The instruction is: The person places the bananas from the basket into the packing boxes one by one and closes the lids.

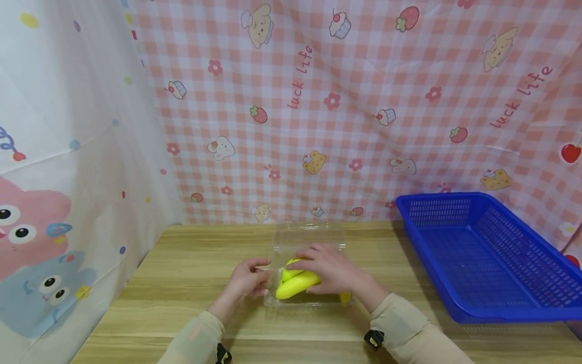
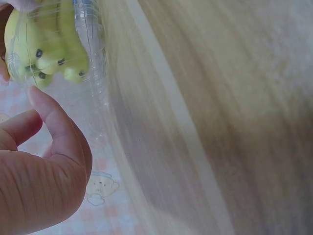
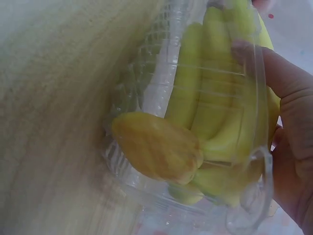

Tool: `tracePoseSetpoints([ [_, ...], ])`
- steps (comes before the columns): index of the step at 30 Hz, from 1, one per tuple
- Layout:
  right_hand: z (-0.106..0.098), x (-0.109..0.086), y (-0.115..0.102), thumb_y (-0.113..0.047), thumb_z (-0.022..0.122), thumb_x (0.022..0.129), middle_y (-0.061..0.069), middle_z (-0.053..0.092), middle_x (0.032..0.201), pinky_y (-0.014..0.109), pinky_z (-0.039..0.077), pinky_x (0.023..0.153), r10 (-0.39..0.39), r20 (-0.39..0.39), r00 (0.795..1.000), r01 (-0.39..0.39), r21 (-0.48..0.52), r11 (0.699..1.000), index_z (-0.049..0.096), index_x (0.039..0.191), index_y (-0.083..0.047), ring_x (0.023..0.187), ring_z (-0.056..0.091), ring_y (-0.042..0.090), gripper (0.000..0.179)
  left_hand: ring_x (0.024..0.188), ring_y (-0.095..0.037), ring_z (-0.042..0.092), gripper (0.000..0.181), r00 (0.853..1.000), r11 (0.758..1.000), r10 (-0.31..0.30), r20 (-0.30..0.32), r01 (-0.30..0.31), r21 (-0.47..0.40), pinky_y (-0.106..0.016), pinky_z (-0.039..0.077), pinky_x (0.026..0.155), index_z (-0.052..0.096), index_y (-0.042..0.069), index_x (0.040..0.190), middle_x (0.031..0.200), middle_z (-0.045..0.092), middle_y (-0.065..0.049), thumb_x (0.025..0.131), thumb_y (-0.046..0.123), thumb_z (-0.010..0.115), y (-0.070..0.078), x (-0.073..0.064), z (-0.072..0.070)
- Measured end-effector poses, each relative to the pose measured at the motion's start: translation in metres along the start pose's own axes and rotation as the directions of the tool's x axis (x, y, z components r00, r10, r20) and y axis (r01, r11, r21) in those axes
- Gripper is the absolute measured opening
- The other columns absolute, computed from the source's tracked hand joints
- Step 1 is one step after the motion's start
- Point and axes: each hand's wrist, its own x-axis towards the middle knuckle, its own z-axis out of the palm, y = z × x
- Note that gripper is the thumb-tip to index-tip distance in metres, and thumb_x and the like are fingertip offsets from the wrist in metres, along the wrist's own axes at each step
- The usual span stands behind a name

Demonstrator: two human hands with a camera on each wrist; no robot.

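A clear plastic clamshell box (image 1: 309, 305) lies on the table with its lid (image 1: 309, 233) raised toward the back. Inside it is a bunch of yellow bananas (image 1: 297, 285), its dark tips showing in the left wrist view. My right hand (image 1: 329, 270) grips the bunch from above, fingers over the top and thumb on the near side. At the box's left edge is my left hand (image 1: 250, 278), loosely bent, its index fingertip (image 2: 35, 93) right at the clear wall. A yellow-orange fruit (image 3: 156, 147) sits in the box's right end, beside the bananas.
On the right of the wooden table (image 1: 191, 283) stands a large blue plastic basket (image 1: 429, 273) with perforated walls. A pink checked cloth (image 1: 282, 136) hangs behind the table. Another printed white cloth (image 1: 91, 167) hangs at the left.
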Motion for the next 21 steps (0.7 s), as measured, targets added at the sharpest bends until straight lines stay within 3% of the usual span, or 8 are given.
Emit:
tracePoseSetpoints([
  [16, 0.0013, 0.0008, -0.0013, -0.031, 0.085, 0.078, 0.000, 0.056, 0.137, 0.047, 0.045, 0.100, 0.018, 0.061, 0.998, -0.019, 0.021, 1.000, 0.058, 0.138, -0.029, 0.123, 0.047, 0.022, 0.065, 0.064, -0.014, 0.054, 0.040, 1.000, 1.000, -0.002, 0.016, 0.002, -0.002, -0.025, 0.056, 0.051, 0.058, -0.005, 0.131, 0.085, 0.057, -0.008, 0.093, 0.003, 0.067, 0.0026, -0.0026, 0.0001],
  [21, 0.0030, 0.0012, 0.0014, -0.030, 0.083, 0.081, 0.003, 0.055, 0.139, 0.050, 0.043, 0.102, 0.037, 0.085, 0.996, -0.044, 0.073, 0.996, 0.057, 0.139, -0.026, 0.125, 0.046, 0.024, 0.064, 0.064, -0.014, 0.055, 0.040, 1.000, 1.000, -0.002, 0.014, 0.002, 0.001, -0.025, 0.056, 0.052, 0.058, -0.005, 0.131, 0.086, 0.057, -0.008, 0.093, 0.003, 0.067, 0.0023, -0.0023, -0.0001],
])
